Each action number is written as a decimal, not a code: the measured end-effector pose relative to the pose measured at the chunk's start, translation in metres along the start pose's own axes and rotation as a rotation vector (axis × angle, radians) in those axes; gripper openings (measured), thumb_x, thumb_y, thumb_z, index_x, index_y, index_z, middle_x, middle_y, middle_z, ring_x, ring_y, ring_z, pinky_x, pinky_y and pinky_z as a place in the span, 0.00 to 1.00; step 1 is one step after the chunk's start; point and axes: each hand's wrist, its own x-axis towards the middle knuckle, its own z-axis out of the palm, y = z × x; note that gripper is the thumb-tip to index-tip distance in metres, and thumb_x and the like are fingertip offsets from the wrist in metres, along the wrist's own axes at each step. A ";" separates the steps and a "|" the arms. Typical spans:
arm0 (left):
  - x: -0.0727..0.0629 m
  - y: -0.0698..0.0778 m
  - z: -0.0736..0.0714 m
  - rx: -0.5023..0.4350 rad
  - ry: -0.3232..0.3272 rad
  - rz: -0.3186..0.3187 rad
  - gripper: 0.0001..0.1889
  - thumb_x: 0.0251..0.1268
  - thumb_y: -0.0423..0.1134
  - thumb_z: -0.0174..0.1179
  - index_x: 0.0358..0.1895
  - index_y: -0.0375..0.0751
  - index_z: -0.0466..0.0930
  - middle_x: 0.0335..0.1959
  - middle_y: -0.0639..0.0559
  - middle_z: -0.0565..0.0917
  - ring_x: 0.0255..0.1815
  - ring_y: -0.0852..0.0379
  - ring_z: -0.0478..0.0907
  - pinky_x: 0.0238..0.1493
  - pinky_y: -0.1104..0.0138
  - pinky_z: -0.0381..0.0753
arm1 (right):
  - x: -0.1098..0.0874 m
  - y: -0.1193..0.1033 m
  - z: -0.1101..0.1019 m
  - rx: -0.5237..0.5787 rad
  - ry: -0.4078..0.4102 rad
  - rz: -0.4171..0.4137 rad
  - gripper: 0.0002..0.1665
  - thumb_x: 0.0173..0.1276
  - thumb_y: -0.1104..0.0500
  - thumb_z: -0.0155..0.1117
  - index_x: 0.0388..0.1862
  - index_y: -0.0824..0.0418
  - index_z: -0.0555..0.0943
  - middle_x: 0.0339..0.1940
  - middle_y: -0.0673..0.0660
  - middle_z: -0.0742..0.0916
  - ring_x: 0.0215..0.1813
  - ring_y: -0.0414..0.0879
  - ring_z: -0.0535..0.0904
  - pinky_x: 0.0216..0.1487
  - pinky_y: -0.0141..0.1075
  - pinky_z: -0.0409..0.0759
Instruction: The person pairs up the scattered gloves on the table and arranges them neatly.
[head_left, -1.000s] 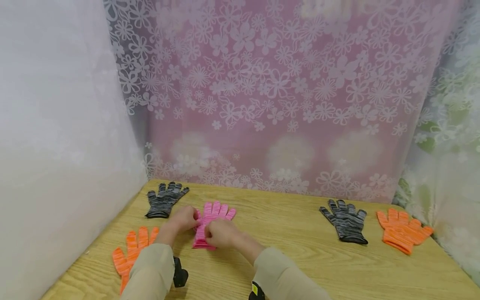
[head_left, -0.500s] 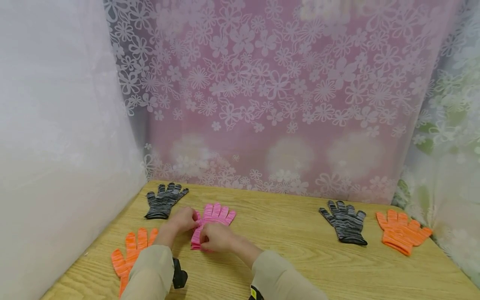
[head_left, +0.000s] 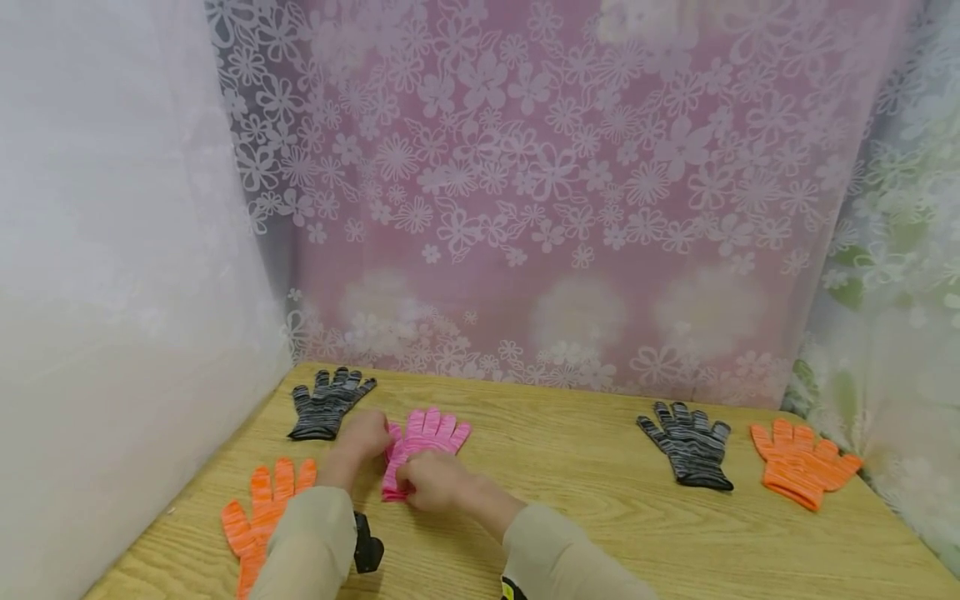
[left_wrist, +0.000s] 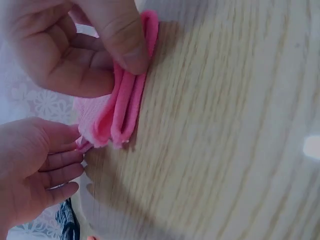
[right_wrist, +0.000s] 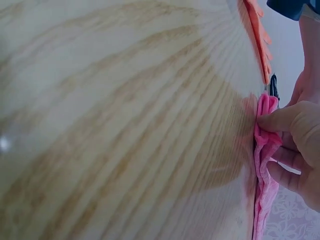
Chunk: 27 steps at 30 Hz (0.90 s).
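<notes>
A pink knit glove [head_left: 427,429] lies on the wooden table left of centre, its fingers spread toward the back. My left hand [head_left: 365,435] pinches its left edge near the glove's thumb. At the cuff, my right hand [head_left: 433,481] grips the knit between thumb and fingers. In the left wrist view the cuff [left_wrist: 129,107] shows doubled pink folds, with the right thumb pressed on its edge and the left hand [left_wrist: 40,170] at the far side. The right wrist view has the right hand [right_wrist: 300,137] holding the pink folds close over the tabletop; part of the glove is hidden behind it.
A grey-black glove [head_left: 324,408] lies at the back left, and an orange glove [head_left: 258,508] is partly under the left sleeve. On the right lie another grey-black glove [head_left: 690,446] and an orange glove [head_left: 802,467]. Curtains [head_left: 555,208] enclose the table [head_left: 570,467].
My right hand has shifted slightly left and toward me at the cuff, and the cuff has moved a little left with it. The left hand stays at the glove's left edge.
</notes>
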 end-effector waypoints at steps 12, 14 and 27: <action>0.003 0.014 0.006 0.125 -0.004 -0.031 0.08 0.60 0.34 0.54 0.23 0.41 0.73 0.22 0.49 0.73 0.24 0.53 0.68 0.27 0.61 0.69 | -0.005 0.007 -0.001 0.041 -0.009 -0.047 0.06 0.53 0.62 0.67 0.28 0.51 0.81 0.24 0.40 0.74 0.27 0.31 0.66 0.30 0.21 0.64; 0.003 0.013 0.007 0.106 0.009 -0.026 0.07 0.60 0.33 0.55 0.24 0.40 0.73 0.22 0.49 0.73 0.24 0.52 0.69 0.27 0.61 0.69 | -0.005 0.008 0.001 0.045 -0.009 -0.061 0.06 0.53 0.62 0.67 0.30 0.51 0.82 0.25 0.41 0.75 0.28 0.31 0.66 0.30 0.20 0.64; 0.005 0.009 0.001 0.086 0.164 0.011 0.11 0.55 0.37 0.57 0.17 0.42 0.71 0.19 0.48 0.74 0.21 0.50 0.72 0.25 0.55 0.72 | -0.010 0.007 -0.002 0.017 0.010 -0.077 0.12 0.52 0.63 0.66 0.35 0.50 0.84 0.29 0.42 0.79 0.33 0.32 0.73 0.34 0.21 0.67</action>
